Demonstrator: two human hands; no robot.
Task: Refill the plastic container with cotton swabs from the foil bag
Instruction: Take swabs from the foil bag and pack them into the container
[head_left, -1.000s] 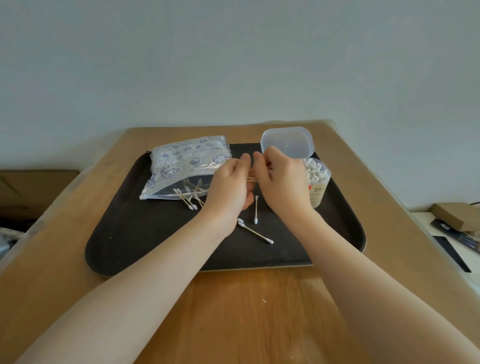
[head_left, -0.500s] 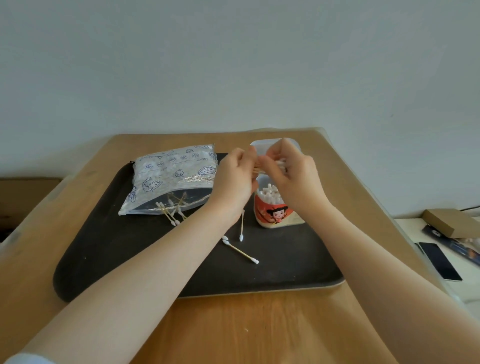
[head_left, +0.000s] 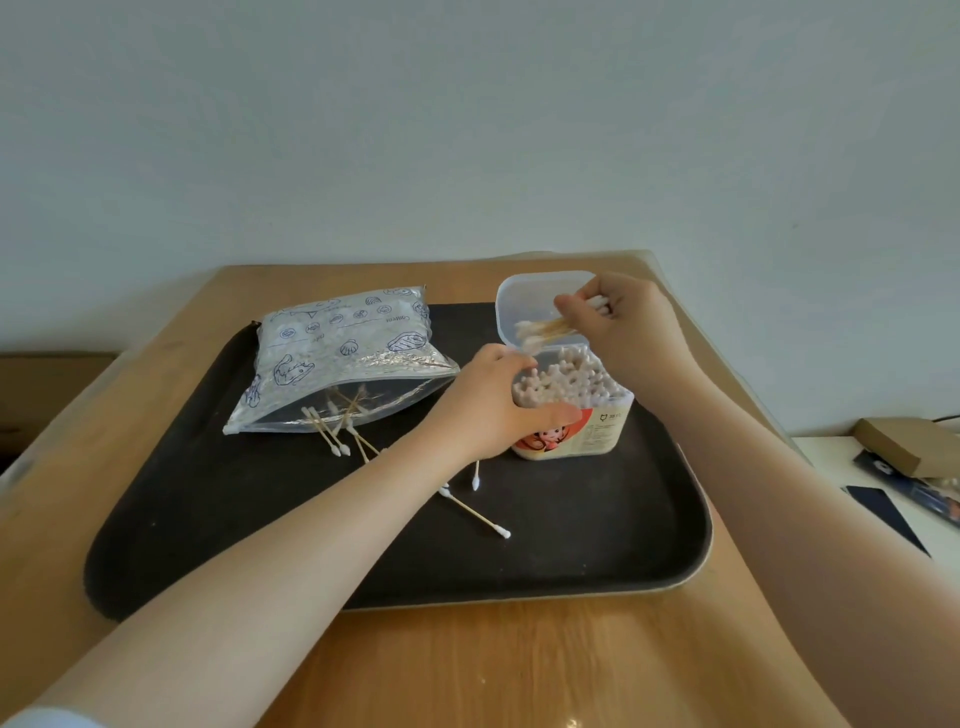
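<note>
While the right hand (head_left: 631, 325) pinches a bundle of swabs (head_left: 543, 330) above the container (head_left: 587, 421), its grip closed on their far ends, the left hand (head_left: 491, 408) wraps the container's near-left side, thumb across the label. The container stands on the tray (head_left: 597, 545), packed with swabs, its lid (head_left: 511, 306) hinged up behind. Left of the container lies the open bag (head_left: 337, 353), swabs spilling from its mouth. Loose swabs (head_left: 478, 517) lie just before the container. Right of it, off the surface, sit a box (head_left: 898, 447) and phone (head_left: 883, 512).

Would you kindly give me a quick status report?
Left hand grips container. Right hand pinches swab bundle above it. Loose swabs on tray.
</note>
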